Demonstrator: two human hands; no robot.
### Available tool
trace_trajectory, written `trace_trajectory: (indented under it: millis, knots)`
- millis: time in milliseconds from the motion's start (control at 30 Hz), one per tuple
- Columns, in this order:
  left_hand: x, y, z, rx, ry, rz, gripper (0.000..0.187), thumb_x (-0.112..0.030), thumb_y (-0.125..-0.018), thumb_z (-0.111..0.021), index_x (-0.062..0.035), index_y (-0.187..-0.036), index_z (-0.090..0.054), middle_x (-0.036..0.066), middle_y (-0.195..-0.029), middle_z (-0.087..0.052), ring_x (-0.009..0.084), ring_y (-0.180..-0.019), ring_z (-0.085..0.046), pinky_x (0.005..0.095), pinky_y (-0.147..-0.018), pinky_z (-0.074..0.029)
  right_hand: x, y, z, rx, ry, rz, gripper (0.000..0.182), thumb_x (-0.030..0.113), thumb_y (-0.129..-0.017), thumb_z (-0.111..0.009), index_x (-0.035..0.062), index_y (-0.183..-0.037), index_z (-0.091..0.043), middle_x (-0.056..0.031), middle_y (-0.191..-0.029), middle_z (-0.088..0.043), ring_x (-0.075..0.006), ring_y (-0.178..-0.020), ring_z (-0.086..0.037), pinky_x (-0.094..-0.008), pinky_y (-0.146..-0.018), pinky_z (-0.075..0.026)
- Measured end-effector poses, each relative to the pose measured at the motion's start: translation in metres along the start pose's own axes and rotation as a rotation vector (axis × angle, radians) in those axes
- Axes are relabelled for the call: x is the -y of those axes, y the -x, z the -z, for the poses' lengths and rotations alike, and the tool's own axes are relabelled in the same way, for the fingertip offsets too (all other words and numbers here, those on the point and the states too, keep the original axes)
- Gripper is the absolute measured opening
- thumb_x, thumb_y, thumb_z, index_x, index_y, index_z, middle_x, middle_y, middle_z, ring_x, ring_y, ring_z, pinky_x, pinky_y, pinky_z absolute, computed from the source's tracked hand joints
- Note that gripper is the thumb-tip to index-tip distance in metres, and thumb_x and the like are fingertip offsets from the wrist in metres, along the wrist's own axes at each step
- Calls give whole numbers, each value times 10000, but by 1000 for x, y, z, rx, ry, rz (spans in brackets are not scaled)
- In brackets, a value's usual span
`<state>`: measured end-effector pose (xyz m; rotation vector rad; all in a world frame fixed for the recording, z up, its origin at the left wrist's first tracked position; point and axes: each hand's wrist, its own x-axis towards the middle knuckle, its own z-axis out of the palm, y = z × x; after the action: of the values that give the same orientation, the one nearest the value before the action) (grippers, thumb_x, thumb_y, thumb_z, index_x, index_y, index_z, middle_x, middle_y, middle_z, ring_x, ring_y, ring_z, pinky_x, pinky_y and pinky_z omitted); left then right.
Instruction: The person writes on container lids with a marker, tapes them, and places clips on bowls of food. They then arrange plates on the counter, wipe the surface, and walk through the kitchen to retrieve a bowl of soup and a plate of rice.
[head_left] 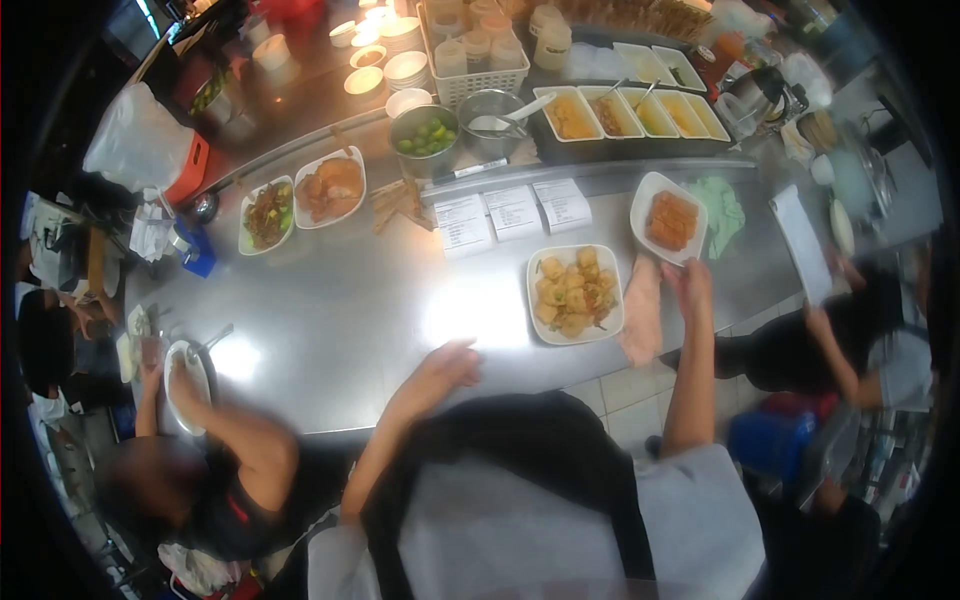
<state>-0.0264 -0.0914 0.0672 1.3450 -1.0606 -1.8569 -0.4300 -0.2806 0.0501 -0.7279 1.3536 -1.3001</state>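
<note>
My right hand point(690, 285) grips the near rim of a white dish point(641, 222) that holds sliced, browned food point(672, 221). My left hand point(445, 368) is over the front of the steel counter, fingers stretched out and slightly blurred, with nothing in it. Between my hands sits a square white bowl point(533, 322) of golden fried pieces point(575, 292). A pinkish cloth point(643, 312) lies just right of that bowl, below the dish. Beside the dish is a crumpled green cloth point(716, 212).
Printed slips point(515, 211) lie behind the bowl. Filled dishes point(330, 187) stand back left; metal pots point(424, 140) and sauce trays point(632, 115) line the back. A co-worker's hand point(185, 385) is over a plate at left. Another person point(840, 350) holds a white sheet at right.
</note>
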Motion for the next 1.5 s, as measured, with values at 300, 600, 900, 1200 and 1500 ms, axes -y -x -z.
trace_trajectory:
  millis: [300,600,900,1200,1500]
  knots:
    - [-14,-81,-65,91,320,152,558,-162,-923,-398,-15,-1384,-119,165,-1204,-470,211,-960,-551,321,-858,-469,0,-71,57,68,98,-166,302,175,-870,-401,-57,-1056,-456,-185,-912,-581,-235,-697,-622,-296,-595,-535]
    - [-17,-98,-89,-37,287,68,517,19,-854,-333,1,-1357,-216,156,-1256,-436,247,-1052,-533,329,-850,-497,-50,64,25,234,1184,863,290,114,-783,-563,-20,-1038,-523,-186,-938,-543,-311,-865,-539,-400,-770,-434]
    - [-26,-150,-147,-51,422,62,565,58,-822,-358,-38,-1361,-218,150,-1215,-449,236,-1051,-523,305,-834,-507,14,-21,89,-360,1138,909,301,101,-838,-458,-38,-1092,-540,-142,-867,-517,-252,-785,-510,-343,-728,-413]
    - [-31,-206,-150,-92,238,-121,494,52,-785,-469,37,-1259,-331,146,-1019,-565,204,-898,-582,265,-749,-517,18,-49,47,-189,406,183,335,144,-886,-470,-25,-1173,-497,-25,-748,-509,-78,-660,-451,-200,-592,-374]
    - [-76,-227,-153,-68,150,-34,451,-30,-841,-461,45,-1269,-339,171,-1078,-557,193,-899,-587,274,-746,-501,33,-51,65,-200,121,204,306,-17,-800,-469,-55,-1098,-529,-71,-858,-564,-134,-766,-528,-227,-665,-413]
